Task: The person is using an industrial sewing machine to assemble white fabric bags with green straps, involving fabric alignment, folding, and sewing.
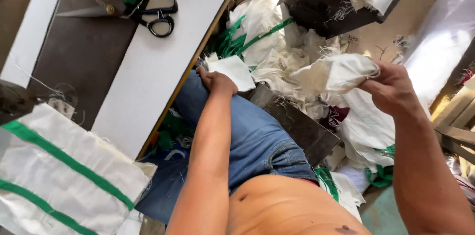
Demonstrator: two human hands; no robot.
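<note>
My left hand [216,82] rests near my knee and pinches a small flat white cloth piece [233,70] at the table's edge. My right hand [391,89] is raised over the floor pile and grips a crumpled white fabric piece [336,73] with frayed edges. Both pieces hang above a heap of white and green fabric scraps [277,47] on the floor. I sit in blue jeans [252,136].
A white and dark sewing table [153,62] is on the left, with black-handled scissors [148,12] on it. A stack of white cloth with green stripes [64,170] lies at the lower left. A dark board [302,128] leans beside my leg; wooden slats [457,121] stand right.
</note>
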